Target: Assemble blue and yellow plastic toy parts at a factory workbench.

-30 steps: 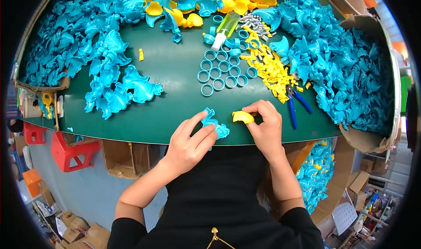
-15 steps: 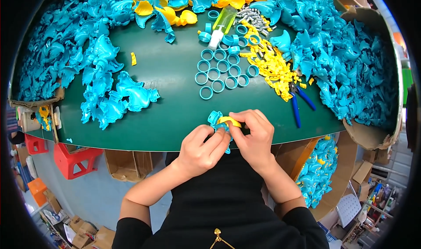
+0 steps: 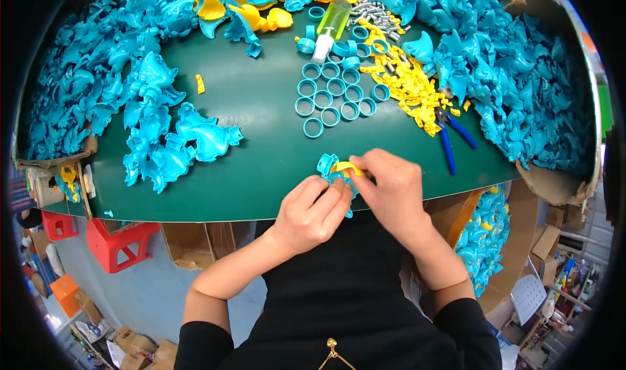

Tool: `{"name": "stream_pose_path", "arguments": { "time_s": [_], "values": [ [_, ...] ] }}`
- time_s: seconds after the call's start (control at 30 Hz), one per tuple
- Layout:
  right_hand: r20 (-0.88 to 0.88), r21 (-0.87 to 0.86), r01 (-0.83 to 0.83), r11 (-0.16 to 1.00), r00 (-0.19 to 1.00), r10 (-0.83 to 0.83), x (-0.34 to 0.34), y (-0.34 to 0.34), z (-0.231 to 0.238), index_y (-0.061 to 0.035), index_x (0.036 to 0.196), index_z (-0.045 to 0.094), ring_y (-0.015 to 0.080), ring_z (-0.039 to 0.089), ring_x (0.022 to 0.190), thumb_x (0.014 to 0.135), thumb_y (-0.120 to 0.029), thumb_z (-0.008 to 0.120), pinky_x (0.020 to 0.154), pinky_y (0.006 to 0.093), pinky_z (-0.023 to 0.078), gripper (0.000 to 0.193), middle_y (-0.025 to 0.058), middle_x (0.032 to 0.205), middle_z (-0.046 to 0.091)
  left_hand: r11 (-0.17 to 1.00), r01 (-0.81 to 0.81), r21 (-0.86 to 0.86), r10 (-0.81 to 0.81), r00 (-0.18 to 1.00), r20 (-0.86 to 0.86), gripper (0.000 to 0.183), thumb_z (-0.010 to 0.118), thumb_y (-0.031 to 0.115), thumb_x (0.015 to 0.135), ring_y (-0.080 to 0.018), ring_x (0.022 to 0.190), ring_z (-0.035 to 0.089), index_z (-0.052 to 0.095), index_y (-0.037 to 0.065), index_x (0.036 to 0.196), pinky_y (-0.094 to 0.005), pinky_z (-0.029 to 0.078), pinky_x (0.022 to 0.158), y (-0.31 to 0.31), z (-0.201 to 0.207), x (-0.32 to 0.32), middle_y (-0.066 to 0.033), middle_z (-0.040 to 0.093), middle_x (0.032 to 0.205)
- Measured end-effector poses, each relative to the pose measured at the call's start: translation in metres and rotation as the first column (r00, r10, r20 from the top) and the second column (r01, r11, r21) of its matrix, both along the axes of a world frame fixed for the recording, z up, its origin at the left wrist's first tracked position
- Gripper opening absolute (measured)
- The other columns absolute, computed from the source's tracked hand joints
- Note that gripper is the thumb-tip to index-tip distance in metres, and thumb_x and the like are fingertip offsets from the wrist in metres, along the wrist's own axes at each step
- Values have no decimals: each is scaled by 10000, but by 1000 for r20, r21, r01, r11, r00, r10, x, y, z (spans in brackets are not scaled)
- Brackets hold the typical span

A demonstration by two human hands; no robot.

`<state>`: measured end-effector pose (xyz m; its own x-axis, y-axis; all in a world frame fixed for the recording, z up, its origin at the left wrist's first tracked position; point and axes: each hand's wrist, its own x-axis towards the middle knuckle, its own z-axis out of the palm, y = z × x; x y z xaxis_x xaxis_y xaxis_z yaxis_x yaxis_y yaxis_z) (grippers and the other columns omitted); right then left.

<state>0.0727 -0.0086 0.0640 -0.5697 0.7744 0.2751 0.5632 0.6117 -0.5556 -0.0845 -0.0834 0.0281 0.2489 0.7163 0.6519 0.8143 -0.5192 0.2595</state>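
Note:
Just above the table's near edge, my left hand (image 3: 312, 212) is closed round a turquoise plastic part (image 3: 327, 164) with a ring-like end pointing away from me. My right hand (image 3: 393, 186) pinches a curved yellow plastic piece (image 3: 347, 167) against that part, thumb and forefinger on its right end. Fingers hide much of the turquoise part; a bit of it pokes out below them. Beyond my hands, several turquoise rings (image 3: 330, 116) stand in a cluster on the green table (image 3: 261, 155).
Turquoise shells heap up at left (image 3: 98, 76) and right (image 3: 515, 89). Blue-handled pliers (image 3: 447, 148) lie beside small yellow pieces (image 3: 407, 83). A green spray bottle (image 3: 334, 19) and metal pins (image 3: 378, 16) sit farther back. Below the table are a red stool (image 3: 122, 245) and a box of turquoise parts (image 3: 484, 236).
The whole view has shifted slightly. Both hands stay together on the turquoise part, and my right hand has turned a little while pressing the yellow piece.

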Motion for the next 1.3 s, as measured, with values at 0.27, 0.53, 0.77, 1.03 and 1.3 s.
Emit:
{"name": "stream_pose_path", "arguments": {
  "time_s": [0.27,0.53,0.77,1.03,1.3],
  "values": [
    [-16,-15,9,1000,1000,-9,12,-14,2,-44,1135,714,291,655,849,841,-92,746,746,360,539,299,101,982,719,1000,3,-30,-2,999,55,236,707,22,687,-222,776,577,708,-12,921,-346,556,715,-4,-1,1,-82,666,941],
    [33,-99,196,976,981,-193,18,124,17,-54,931,757,267,593,915,882,-210,722,799,377,503,167,79,871,682,986,-169,7,168,972,-165,200,719,90,726,-243,1020,559,725,121,924,-469,396,919,-9,-3,5,29,683,944],
    [205,343,293,892,904,-376,5,145,-10,-80,730,741,285,589,870,764,-196,782,755,413,502,128,63,791,654,970,-170,-171,139,974,-180,239,712,65,723,-356,1236,536,717,98,959,-618,321,1070,0,15,14,-24,654,1000],
    [-296,-523,11,853,935,-194,40,71,25,22,908,676,84,661,719,874,-88,716,645,237,536,121,43,801,702,970,-113,-214,82,985,-150,226,720,81,762,-406,1248,542,720,56,987,-660,377,1036,-15,20,1,-73,669,1043],
    [-280,-924,-176,339,916,-287,46,-2,-1,27,984,700,98,671,665,944,-93,687,525,193,464,126,60,790,705,983,-64,-170,42,991,-128,139,741,22,758,-443,1188,586,721,-20,889,-491,573,856,-16,17,2,-114,664,968]
  ]
}}
